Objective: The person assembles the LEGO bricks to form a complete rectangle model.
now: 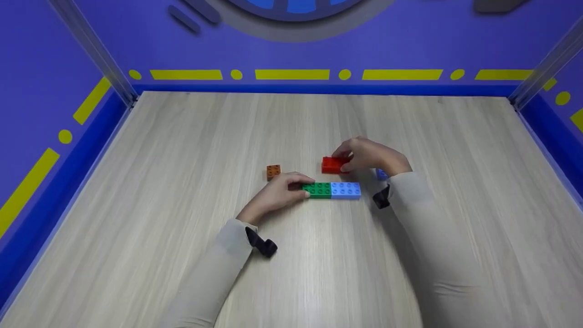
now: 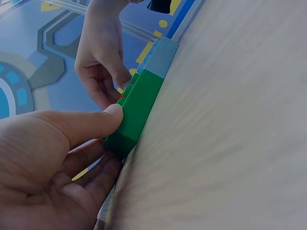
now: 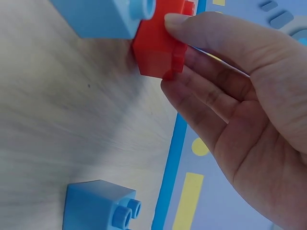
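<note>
Thumb and fingers of my left hand [image 1: 284, 190] pinch the left end of a green toy brick [image 1: 322, 191]. Against its right end lies a light blue brick [image 1: 346, 190], so the two form one straight row on the table. Just behind that row, my right hand [image 1: 368, 155] holds a red brick [image 1: 331, 165] by its right end, thumb on the near side. The right wrist view shows the thumb on one side of the red brick [image 3: 156, 48], studs facing the palm.
Behind my left hand stands a small orange-brown brick [image 1: 273, 170]. A blue brick [image 1: 381, 174] lies partly hidden under my right wrist; the right wrist view shows its studs. Purple-blue panels [image 1: 291, 54] wall the wooden table [image 1: 205, 136] at the back and sides.
</note>
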Motion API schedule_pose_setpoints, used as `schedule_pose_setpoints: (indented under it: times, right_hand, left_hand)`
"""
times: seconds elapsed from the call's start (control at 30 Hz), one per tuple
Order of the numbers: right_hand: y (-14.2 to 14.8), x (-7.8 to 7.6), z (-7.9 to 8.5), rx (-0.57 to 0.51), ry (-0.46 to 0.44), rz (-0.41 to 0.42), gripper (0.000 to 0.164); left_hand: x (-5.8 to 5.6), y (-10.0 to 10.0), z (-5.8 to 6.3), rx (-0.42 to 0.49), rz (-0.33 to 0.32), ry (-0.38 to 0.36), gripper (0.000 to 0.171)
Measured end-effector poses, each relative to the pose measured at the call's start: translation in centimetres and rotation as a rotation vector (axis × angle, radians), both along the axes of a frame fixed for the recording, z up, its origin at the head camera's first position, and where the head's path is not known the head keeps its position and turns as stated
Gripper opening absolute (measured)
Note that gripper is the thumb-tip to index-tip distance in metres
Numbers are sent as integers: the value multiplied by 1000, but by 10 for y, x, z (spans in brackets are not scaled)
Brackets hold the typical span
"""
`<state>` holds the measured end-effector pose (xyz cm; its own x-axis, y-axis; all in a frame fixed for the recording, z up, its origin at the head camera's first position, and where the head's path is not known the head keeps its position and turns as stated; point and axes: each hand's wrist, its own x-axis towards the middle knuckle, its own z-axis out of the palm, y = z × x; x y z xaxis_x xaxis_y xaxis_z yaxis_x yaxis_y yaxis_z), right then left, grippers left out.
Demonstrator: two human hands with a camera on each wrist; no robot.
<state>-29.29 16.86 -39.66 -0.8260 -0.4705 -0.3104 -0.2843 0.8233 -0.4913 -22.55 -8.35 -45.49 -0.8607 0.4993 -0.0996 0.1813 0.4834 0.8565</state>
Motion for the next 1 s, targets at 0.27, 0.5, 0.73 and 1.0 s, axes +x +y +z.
schedule_pose_setpoints:
  times: [0.27, 0.5, 0.73, 1.0]
  right_hand:
    - [3, 4, 5, -23, 15, 37, 36]
    - [3, 9, 8, -27, 26, 54, 36]
    - [3, 14, 8, -35, 39, 66, 35]
    - [6, 20, 9, -50, 39, 75, 35]
  left_hand:
    - [0, -1, 0, 11, -4, 12, 33]
    - [0, -1, -1, 11, 2, 4, 33]
    - [0, -1, -1, 13, 7, -5, 31]
    - [0, -1, -1, 5, 9, -6, 33]
